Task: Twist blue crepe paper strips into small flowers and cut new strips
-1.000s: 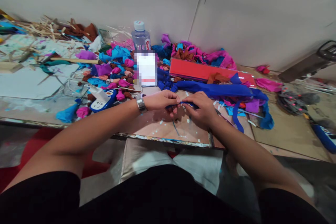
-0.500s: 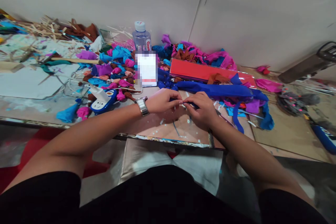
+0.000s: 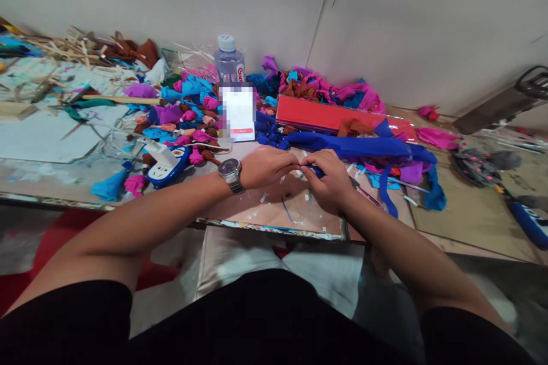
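My left hand [image 3: 272, 166], with a metal-banded watch [image 3: 231, 171] on its wrist, has thumb and fingers pinched together at the tips. My right hand [image 3: 329, 177] curls around a small dark blue piece of crepe paper [image 3: 317, 171]. The fingertips of both hands meet at one end of this piece, low over the table, and hide most of it. Just behind the hands lies a long strip of blue crepe paper [image 3: 355, 145], one end of it hanging down beside my right wrist. Small white scraps [image 3: 263, 198] are scattered on the tabletop below.
A phone [image 3: 238, 114] leans on a water bottle [image 3: 229, 60] behind my left hand. Rolled paper flowers [image 3: 209, 104], a power strip [image 3: 169, 166] and green-handled pliers [image 3: 75, 111] lie leftward. A red paper pack [image 3: 342, 117] and a dark tumbler [image 3: 499, 105] are rightward.
My left wrist has rolled, so the watch face now shows and the back of the hand faces up. A white bit at the fingertips is no longer visible. My right hand has barely moved.
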`<state>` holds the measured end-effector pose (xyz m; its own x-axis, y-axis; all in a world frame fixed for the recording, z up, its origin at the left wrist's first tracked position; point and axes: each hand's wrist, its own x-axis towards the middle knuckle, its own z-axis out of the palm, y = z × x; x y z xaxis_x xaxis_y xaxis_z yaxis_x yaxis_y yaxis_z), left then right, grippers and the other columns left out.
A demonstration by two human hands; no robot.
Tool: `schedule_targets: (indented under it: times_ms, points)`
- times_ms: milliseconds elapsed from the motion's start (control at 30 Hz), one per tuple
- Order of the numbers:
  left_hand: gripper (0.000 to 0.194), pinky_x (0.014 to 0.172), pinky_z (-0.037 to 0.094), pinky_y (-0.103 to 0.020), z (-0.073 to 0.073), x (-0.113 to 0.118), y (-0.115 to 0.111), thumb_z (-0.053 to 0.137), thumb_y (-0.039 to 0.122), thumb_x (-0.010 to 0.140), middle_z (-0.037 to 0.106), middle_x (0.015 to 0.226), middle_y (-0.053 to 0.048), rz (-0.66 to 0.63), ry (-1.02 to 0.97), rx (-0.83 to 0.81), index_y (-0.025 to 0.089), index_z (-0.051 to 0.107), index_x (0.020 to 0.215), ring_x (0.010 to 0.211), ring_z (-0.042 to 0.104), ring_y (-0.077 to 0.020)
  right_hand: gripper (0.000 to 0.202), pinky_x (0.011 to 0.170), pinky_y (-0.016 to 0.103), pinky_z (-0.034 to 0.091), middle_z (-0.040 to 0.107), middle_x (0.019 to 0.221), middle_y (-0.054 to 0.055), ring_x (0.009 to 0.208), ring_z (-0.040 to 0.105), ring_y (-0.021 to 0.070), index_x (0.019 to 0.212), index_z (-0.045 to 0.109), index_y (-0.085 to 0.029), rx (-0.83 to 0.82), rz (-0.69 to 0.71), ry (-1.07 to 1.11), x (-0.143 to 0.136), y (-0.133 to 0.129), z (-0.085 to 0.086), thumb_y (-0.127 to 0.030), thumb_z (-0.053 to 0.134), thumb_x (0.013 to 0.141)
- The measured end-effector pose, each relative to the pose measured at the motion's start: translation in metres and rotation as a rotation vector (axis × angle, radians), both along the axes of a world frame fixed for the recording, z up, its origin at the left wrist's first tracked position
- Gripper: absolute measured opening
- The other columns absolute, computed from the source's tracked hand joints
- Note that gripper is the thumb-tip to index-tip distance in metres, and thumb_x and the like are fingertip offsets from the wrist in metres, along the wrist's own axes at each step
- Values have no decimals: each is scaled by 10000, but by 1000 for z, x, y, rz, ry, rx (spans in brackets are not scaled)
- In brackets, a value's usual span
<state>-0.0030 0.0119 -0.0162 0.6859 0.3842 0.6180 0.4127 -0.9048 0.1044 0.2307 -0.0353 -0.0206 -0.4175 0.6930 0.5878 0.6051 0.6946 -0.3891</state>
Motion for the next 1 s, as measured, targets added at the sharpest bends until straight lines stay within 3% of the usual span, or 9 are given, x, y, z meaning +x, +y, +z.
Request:
schedule_targets:
  times_ms: [267, 467, 700, 1000]
  points:
    - [231, 625, 441, -267, 3, 0, -1, 564, 335, 1060, 812, 874, -11, -11, -10, -52, 208, 756, 1036, 742, 752, -142, 49, 943, 431, 433, 746, 983, 40, 950, 675, 239, 1035, 627, -238, -27, -33, -35, 0, 2, -2, -281, 605, 1031]
    - [232, 605, 422, -279, 0, 0, 0, 567, 341, 1038, 795, 826, -6, 21, 42, -41, 215, 758, 997, 709, 733, -141, 71, 912, 431, 454, 774, 974, 31, 921, 697, 241, 1029, 669, -258, 18, 5, -18, 4, 5, -7, -324, 678, 1004]
    - [253, 628, 432, -280, -3, 0, 2, 540, 330, 1066, 809, 870, -8, -28, 64, 1, 224, 760, 1000, 744, 738, -133, 27, 890, 408, 434, 762, 958, 26, 928, 687, 227, 1008, 665, -242, -19, 50, -38, 2, 2, 0, -253, 643, 999]
    - [239, 642, 454, -260, 2, -1, 0, 547, 349, 1069, 818, 931, -14, -38, 62, -93, 221, 749, 1060, 783, 753, -137, 63, 855, 403, 421, 747, 915, 28, 877, 661, 226, 963, 664, -241, -50, 31, -20, 3, 3, 0, -284, 632, 996]
